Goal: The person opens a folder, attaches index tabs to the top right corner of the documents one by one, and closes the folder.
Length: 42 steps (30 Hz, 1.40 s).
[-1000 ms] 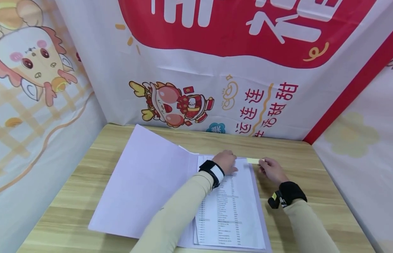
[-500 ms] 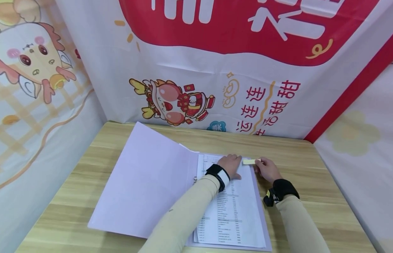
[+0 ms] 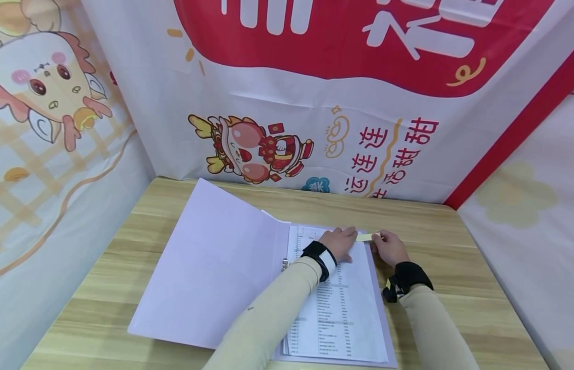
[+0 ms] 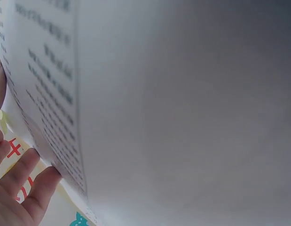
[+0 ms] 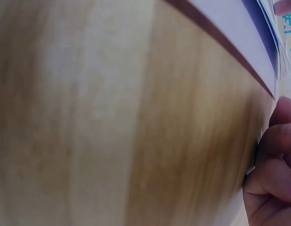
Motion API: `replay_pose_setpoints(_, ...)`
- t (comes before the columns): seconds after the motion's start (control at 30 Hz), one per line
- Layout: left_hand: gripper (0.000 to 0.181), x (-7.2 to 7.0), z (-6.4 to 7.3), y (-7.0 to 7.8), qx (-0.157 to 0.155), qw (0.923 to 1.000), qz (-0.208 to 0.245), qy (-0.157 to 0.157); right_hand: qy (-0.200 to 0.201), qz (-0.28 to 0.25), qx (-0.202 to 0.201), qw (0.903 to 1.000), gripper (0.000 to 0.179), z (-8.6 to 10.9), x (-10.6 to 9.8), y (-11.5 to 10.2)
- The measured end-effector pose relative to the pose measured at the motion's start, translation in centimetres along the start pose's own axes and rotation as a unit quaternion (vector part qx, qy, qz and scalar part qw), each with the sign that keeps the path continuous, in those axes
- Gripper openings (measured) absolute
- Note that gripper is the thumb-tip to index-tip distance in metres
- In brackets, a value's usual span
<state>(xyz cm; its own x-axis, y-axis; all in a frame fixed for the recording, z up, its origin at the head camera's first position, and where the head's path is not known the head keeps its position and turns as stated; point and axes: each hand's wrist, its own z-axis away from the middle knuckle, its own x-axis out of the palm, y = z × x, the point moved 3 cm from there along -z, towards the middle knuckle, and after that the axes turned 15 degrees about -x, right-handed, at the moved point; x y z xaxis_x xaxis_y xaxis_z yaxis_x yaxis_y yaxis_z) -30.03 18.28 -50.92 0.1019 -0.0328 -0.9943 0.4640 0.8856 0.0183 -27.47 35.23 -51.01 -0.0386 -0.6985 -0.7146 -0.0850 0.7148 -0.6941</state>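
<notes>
A lilac folder (image 3: 222, 267) lies open on the table, its cover folded out to the left. Printed sheets (image 3: 332, 308) are stacked in its right half. My left hand (image 3: 338, 243) rests on the top sheet near its upper end, and its fingers lie against the paper in the left wrist view. A narrow pale yellow sticky strip (image 3: 364, 237) crosses the sheet's upper right edge. Its right end is pinched by my right hand (image 3: 390, 248), while its left end meets my left fingertips. The right wrist view catches curled fingers (image 5: 274, 165) beside the folder's edge.
The wood-grain table (image 3: 106, 288) extends around the folder. A metal ring clip (image 3: 285, 264) sits at the folder's spine. Behind the table hangs a printed cloth (image 3: 268, 92), with more cloth at both sides.
My right hand has moved left with the yellow strip, bringing it over the sheet's upper right edge. My left hand has shifted slightly right, so its fingertips now reach the strip.
</notes>
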Motion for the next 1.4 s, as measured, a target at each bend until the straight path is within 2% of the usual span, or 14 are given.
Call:
replay_pose_setpoints(0.33,0.076,-0.3,0.3,0.2,0.0,0.9997,-0.021,-0.015,0.008,0.013,0.006,0.9999,0.029,-0.2,0.1,0.3)
replay_pose_setpoints(0.63,0.085,-0.3,0.5,0.0,0.005,0.9998,-0.006,-0.018,0.014,0.029,0.008,0.9995,0.028,-0.2,0.2,0.2)
replay_pose_setpoints(1.1,0.071,-0.4,0.5,0.1,0.004,0.9988,-0.045,-0.016,0.014,0.03,0.009,0.9994,0.03,-0.4,0.4,0.7)
replay_pose_setpoints(1.2,0.068,-0.7,0.8,0.0,0.005,0.9985,-0.05,-0.019,0.015,0.026,0.009,0.9995,0.03,-0.4,0.4,0.7)
replay_pose_setpoints(1.4,0.061,-2.3,2.0,0.0,0.017,0.998,-0.058,-0.017,0.016,0.037,0.011,0.9991,0.029,-0.3,0.4,0.5)
